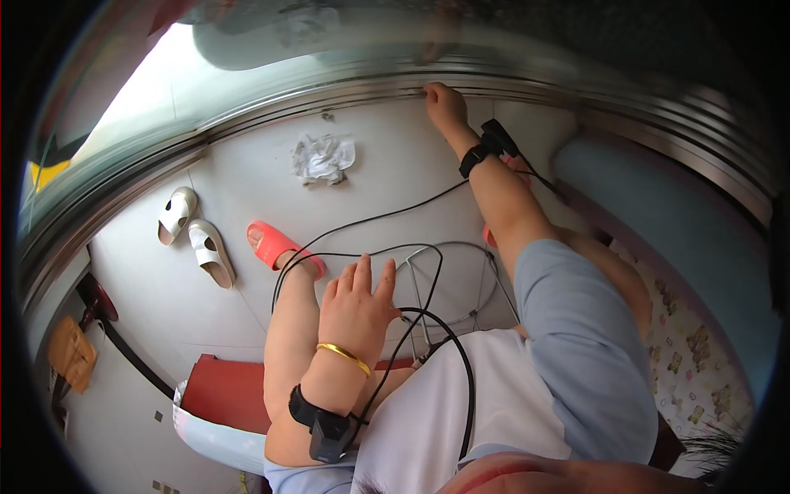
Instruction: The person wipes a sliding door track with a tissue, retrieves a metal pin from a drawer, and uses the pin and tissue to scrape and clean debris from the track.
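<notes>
My right hand [445,105] reaches forward to the metal track [370,92] of the sliding glass door. Its fingers are curled closed at the rail's inner edge, and whatever they may hold is hidden. Over my lap, my left hand [357,298] has its fingers stretched out and holds nothing. A gold bangle [344,356] is on the left wrist. Black straps with small devices sit on both forearms, joined to black cables [370,216]. On the floor, left of my right hand, lies a crumpled white tissue or cloth [322,158].
White shoes [211,252] stand on the pale floor at left. My foot wears a coral slipper [276,247]. A wire-frame stand [424,288] is behind the cables. A red seat [226,391] lies below left, and bear-patterned fabric [695,362] at right.
</notes>
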Available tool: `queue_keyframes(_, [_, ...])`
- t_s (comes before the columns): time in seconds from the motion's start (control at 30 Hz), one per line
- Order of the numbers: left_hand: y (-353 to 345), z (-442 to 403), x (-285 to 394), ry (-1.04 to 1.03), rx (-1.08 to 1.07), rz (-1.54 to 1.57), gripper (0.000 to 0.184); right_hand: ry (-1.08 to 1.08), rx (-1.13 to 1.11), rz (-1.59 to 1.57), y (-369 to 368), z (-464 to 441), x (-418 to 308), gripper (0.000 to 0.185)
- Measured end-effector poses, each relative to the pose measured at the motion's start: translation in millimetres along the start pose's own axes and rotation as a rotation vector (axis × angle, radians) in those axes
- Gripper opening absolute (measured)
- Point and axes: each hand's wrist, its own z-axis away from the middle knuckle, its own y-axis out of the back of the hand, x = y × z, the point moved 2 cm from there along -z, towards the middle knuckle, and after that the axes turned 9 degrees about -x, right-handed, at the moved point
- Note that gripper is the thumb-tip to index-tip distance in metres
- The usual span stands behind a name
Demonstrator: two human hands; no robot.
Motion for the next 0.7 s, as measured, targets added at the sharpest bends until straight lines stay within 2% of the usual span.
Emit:
queue_keyframes(0.07, [1, -7, 4, -0.022, -0.024, 0.045, 0.061, -0.128, 0.076, -0.229, 11, 12, 19, 0.017])
queue_keyframes(0.1, [3, -10, 6, -0.026, -0.012, 0.041, 0.061, -0.138, 0.081, -0.229, 14, 16, 26, 0.017])
queue_keyframes(0.2, [3, -21, 13, -0.057, 0.000, 0.058, 0.060, -0.126, 0.151, -0.314, 19, 19, 38, 0.016])
queue_keyframes(0.27, [0, -29, 17, -0.066, -0.015, 0.050, 0.060, -0.070, 0.080, -0.394, 14, 13, 38, 0.015])
queue_keyframes(0.37, [-6, -41, 19, -0.059, -0.039, 0.039, 0.059, -0.005, 0.085, -0.380, 6, 0, 34, 0.016])
queue_keyframes(0.5, [-6, -47, 19, 0.003, -0.074, -0.008, 0.058, -0.026, 0.030, -0.304, 0, -13, 33, 0.016])
queue_keyframes(0.7, [-8, -48, 20, -0.020, -0.054, 0.011, 0.058, -0.018, -0.010, -0.325, -2, -13, 31, 0.017])
